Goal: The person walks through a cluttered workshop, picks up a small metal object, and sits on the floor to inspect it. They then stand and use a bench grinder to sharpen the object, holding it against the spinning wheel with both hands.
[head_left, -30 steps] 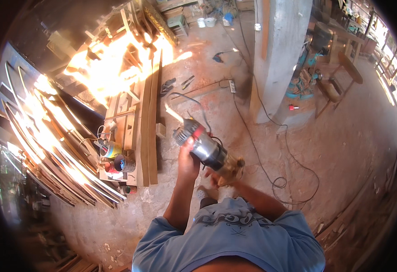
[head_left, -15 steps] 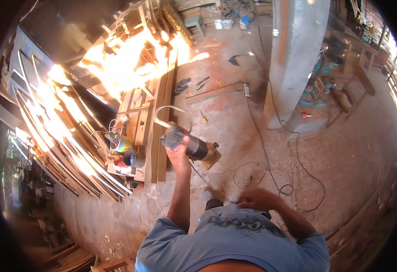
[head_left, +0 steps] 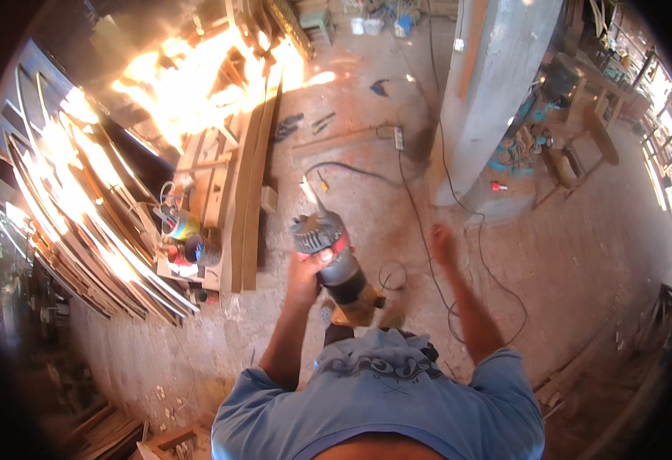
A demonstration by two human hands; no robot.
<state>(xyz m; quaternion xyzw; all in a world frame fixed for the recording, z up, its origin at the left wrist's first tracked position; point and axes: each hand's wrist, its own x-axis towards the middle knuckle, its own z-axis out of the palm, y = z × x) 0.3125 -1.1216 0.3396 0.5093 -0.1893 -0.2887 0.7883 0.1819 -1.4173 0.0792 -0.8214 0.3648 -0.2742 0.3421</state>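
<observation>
Power tool [head_left: 343,282]: gripped aloft by left hand [head_left: 305,277], not touching timber [head_left: 245,215]; right of tool, blurred right hand [head_left: 444,247], can't tell grip.

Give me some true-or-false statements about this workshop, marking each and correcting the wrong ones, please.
1. The bare left hand grips a cylindrical grey-and-black power tool. True.
2. The bare right hand is also on the power tool. False: it is apart from the tool.
3. A white oblong power strip lies on the dusty reddish concrete floor, left of the tall pale pillar. True.
4. The brown wooden chair is left of the pillar too. False: it is to the pillar's right.
</observation>
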